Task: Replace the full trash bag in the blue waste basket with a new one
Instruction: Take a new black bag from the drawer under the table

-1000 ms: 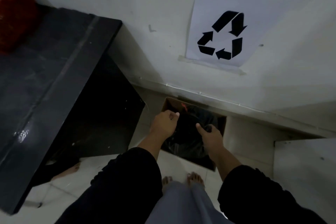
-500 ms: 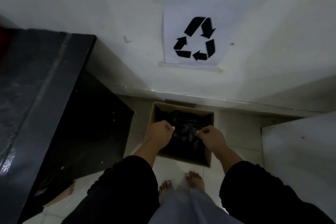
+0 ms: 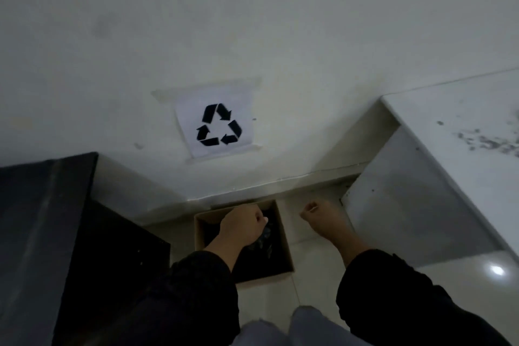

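Head view: since a second ago, the right hand [image 3: 318,215] is lifted clear, grip curled empty; the left hand [image 3: 243,223] grips crumpled black bag plastic [image 3: 264,236] over the brown cardboard box [image 3: 283,233], so bagging is judged ongoing.

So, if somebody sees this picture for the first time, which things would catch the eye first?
First the black recycling symbol on the white paper sheet taped to the pale wall. Below it on the floor, an open cardboard box holds a black trash bag, with the left hand over it gripping the plastic. The right hand hangs curled beside the box.
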`<state>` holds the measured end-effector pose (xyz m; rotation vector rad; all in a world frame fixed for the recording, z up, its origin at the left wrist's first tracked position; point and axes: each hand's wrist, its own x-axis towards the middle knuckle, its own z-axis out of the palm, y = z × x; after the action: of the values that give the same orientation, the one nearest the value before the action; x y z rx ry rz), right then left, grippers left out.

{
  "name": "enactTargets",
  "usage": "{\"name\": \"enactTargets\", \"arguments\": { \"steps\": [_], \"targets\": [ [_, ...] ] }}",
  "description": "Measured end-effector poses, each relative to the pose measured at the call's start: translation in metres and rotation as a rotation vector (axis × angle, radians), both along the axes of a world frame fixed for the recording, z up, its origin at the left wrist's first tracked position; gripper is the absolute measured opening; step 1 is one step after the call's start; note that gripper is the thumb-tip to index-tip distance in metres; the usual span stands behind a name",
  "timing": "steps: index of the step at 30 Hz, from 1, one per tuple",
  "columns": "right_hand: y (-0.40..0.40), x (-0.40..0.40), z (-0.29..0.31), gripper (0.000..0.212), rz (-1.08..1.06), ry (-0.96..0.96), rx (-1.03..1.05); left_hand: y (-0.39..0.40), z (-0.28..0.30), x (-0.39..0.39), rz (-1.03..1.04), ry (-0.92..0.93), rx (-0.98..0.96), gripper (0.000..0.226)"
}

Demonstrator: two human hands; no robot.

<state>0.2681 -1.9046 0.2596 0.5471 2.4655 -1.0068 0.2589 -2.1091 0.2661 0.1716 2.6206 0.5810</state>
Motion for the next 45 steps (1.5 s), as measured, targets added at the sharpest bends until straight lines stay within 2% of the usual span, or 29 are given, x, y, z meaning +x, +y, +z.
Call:
{"name": "enactTargets", "arguments": {
  "steps": [4,7,11,22,29,36,45],
  "targets": [
    [0.046,0.040,0.019,0.020,-0.054,0.010,0.070,0.047,0.017,0.010,-0.131,0.004,-0.036,0.026],
    [0.085,0.075,0.031,0.028,-0.124,0.014,0.079,0.089,0.027,0.023,-0.240,0.005,-0.057,0.032],
    [0.142,0.124,0.043,0.026,-0.218,0.031,0.085,0.152,0.040,0.049,-0.397,0.057,-0.129,0.038],
    [0.309,0.308,0.062,0.026,-0.473,0.017,0.151,0.350,0.046,0.193,-0.672,0.070,-0.089,0.032],
    [0.405,0.399,0.064,0.023,-0.630,-0.001,0.167,0.463,0.052,0.256,-0.825,0.106,-0.087,0.037],
    [0.485,0.434,0.049,0.028,-0.758,-0.016,0.135,0.566,0.046,0.279,-0.996,0.132,-0.109,0.041],
    [0.631,0.426,0.017,0.027,-0.904,-0.056,0.088,0.745,0.016,0.254,-1.208,0.139,-0.198,0.042]
  ]
}}
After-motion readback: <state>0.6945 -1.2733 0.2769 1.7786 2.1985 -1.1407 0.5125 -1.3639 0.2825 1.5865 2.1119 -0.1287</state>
